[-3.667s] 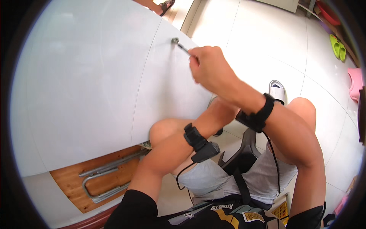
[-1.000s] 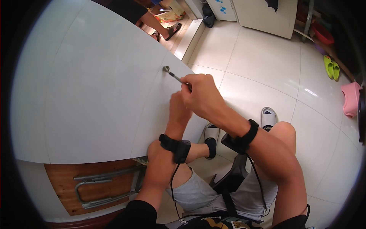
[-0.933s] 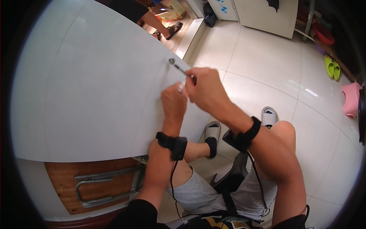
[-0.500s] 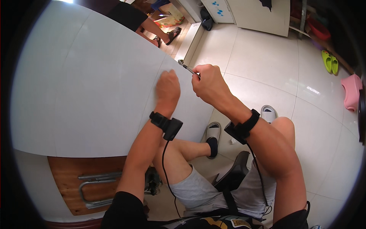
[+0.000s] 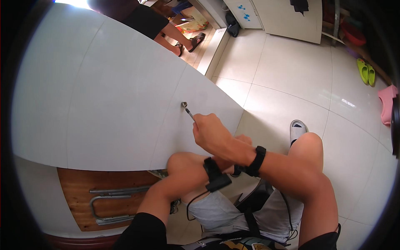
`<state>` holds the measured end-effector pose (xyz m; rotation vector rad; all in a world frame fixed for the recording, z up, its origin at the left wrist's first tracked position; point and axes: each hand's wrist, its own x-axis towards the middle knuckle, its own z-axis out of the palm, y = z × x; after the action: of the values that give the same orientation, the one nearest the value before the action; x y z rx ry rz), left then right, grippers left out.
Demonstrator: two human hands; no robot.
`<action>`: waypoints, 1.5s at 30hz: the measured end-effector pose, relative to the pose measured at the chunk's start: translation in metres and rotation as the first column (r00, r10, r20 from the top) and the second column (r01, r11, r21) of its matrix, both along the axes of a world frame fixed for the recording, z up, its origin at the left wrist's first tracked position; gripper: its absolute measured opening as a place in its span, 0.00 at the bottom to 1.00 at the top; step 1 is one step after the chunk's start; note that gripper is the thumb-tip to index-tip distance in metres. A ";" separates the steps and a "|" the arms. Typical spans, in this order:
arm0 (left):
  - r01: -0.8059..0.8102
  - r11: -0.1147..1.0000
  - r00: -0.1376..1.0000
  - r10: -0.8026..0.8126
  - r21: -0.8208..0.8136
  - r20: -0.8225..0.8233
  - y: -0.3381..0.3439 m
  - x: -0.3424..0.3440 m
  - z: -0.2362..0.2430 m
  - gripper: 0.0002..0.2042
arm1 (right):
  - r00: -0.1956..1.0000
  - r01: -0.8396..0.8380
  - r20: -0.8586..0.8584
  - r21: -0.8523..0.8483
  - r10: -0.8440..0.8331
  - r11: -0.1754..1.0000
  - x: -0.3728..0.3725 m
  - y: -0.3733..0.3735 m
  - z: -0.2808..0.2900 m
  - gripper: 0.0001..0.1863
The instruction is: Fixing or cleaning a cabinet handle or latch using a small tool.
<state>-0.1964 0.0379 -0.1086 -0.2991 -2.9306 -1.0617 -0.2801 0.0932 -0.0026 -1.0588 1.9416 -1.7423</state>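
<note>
My right hand [image 5: 212, 134] is closed in a fist around the handle of a screwdriver [image 5: 189, 113]; the fingers are curled tight, so almost none of the handle shows, only the thin metal shaft coming out from the thumb side. The shaft slants up and to the left, and its tip sits on a small metal screw [image 5: 183, 104] set in the white panel [image 5: 104, 100]. The screw lies beside a faint seam that runs down the panel, near the panel's right-hand edge.

My left hand [image 5: 243, 141] is lower and mostly hidden behind my right wrist. Only a few knuckles show, so I cannot tell whether its fingers are open or closed, or whether they hold anything. It rests near my knee, away from the panel.

Both wrists wear black bands [image 5: 216, 175]. Under the panel's lower edge I see a wooden board [image 5: 79, 196] with a bent metal bar [image 5: 112, 204] on it. On the tiled floor [image 5: 291, 75] my foot wears a grey slipper [image 5: 297, 130]. Another person's legs [image 5: 175, 35] stand beyond the panel's far edge, and green slippers [image 5: 366, 71] lie at the right.
</note>
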 end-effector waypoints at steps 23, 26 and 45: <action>0.177 0.980 0.895 -0.123 -0.088 0.429 0.046 0.019 -0.009 0.14 | 0.941 0.017 0.335 0.102 -0.050 0.995 -0.034 -0.018 -0.037 0.08; 0.004 0.968 0.997 -0.024 0.249 0.076 0.057 0.030 -0.002 0.09 | 0.991 0.066 -0.110 -0.076 -0.075 0.995 -0.006 -0.012 -0.024 0.10; -0.318 0.883 0.928 0.365 -0.346 0.078 -0.027 -0.023 -0.003 0.07 | 0.962 0.132 0.242 0.003 -0.128 0.991 -0.060 0.007 0.002 0.12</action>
<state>-0.2193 0.0109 -0.1119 0.3037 -3.1095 -0.5675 -0.3398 0.1003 -0.0009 -0.6967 1.8839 -1.8583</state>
